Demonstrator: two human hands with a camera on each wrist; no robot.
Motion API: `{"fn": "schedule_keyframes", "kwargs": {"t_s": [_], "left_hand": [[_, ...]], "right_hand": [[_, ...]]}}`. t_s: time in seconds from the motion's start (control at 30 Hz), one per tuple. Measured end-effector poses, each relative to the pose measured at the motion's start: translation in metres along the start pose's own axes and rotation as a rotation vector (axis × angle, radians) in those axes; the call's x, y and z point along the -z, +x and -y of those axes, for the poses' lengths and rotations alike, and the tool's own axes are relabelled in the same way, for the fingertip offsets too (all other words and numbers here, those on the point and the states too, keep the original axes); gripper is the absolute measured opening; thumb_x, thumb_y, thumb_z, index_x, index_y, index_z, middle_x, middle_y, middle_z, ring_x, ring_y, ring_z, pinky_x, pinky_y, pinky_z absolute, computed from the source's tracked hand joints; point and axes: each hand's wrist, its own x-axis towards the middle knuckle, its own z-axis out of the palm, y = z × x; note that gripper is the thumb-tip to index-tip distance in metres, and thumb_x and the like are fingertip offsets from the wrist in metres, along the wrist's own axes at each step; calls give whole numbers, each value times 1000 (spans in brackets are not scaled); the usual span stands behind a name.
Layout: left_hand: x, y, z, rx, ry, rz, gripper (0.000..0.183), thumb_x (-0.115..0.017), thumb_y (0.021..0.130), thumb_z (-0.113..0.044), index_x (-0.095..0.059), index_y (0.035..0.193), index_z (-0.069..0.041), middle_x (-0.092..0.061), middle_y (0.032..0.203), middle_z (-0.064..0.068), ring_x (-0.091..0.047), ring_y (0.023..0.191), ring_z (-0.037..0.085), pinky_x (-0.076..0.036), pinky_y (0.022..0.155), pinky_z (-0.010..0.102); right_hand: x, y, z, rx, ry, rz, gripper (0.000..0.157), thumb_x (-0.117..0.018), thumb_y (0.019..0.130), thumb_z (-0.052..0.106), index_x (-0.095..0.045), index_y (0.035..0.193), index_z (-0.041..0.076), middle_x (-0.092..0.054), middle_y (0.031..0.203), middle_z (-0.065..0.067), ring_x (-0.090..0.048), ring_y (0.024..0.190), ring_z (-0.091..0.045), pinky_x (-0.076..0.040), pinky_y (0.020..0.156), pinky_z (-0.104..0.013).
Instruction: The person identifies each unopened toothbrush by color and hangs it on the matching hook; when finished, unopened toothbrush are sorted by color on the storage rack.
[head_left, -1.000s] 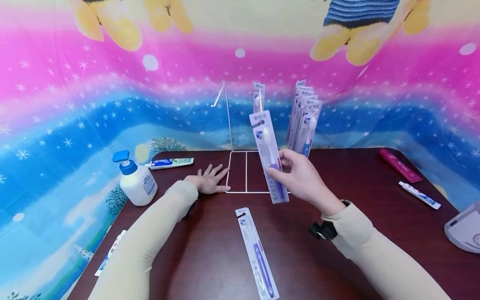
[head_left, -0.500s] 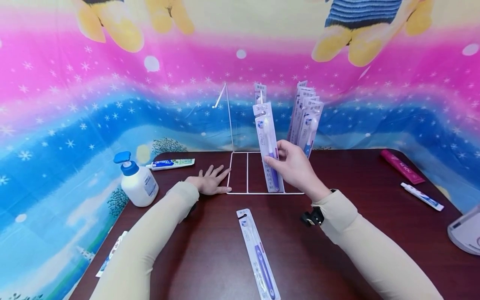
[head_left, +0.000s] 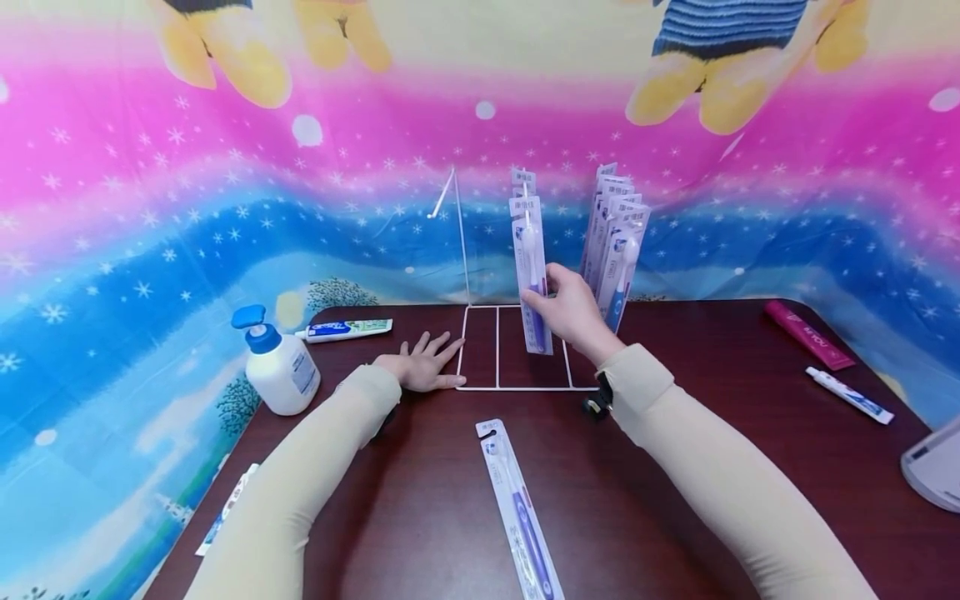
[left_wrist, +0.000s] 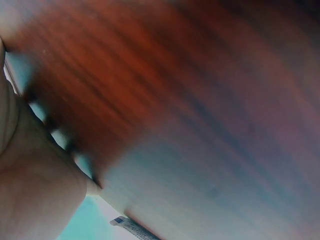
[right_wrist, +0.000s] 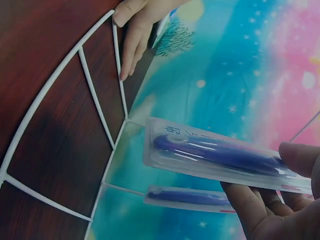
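My right hand (head_left: 573,310) pinches a packaged toothbrush (head_left: 528,267) with a purple handle between thumb and fingers. The pack stands nearly upright in front of another packaged toothbrush (head_left: 524,178) hanging on the white wire rack (head_left: 497,350), largely hidden behind it. In the right wrist view the purple handle (right_wrist: 215,155) shows through clear plastic, with the hanging pack (right_wrist: 187,196) a little apart from it. My left hand (head_left: 427,365) rests on the table, fingers spread, fingertips at the rack's left base wire. A further toothbrush pack (head_left: 517,508) lies near me.
Several toothbrush packs (head_left: 618,258) hang at the rack's right; its left hook (head_left: 442,193) is bare. A pump bottle (head_left: 281,371) and toothpaste tube (head_left: 348,329) stand and lie left. A pink tube (head_left: 808,335) and small tube (head_left: 850,395) lie right on the table (head_left: 675,533).
My right hand has carried the toothbrush pack away from me toward the hanging one, and the pack has straightened from a lean to nearly upright. My left hand has stayed in place.
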Motion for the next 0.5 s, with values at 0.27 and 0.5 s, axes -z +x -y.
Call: {"fn": "schedule_keyframes", "kwargs": {"t_s": [0.27, 0.5], "left_hand": [[-2, -1, 0, 0, 10, 4, 85, -28, 82, -74, 5, 148, -31, 7, 153, 5, 8, 136, 37, -4, 101, 64], [0, -2, -2, 26, 39, 3, 83, -29, 84, -73, 4, 148, -31, 6, 154, 3, 6, 137, 36, -7, 101, 63]], "right_hand": [[-16, 34, 2, -90, 14, -63, 34, -61, 89, 24, -57, 117, 6, -63, 107, -12, -62, 90, -24, -49, 76, -41], [-26, 54, 0, -113, -67, -132, 34, -60, 89, 26, -57, 115, 5, -63, 106, -13, -63, 89, -26, -50, 75, -41]]}}
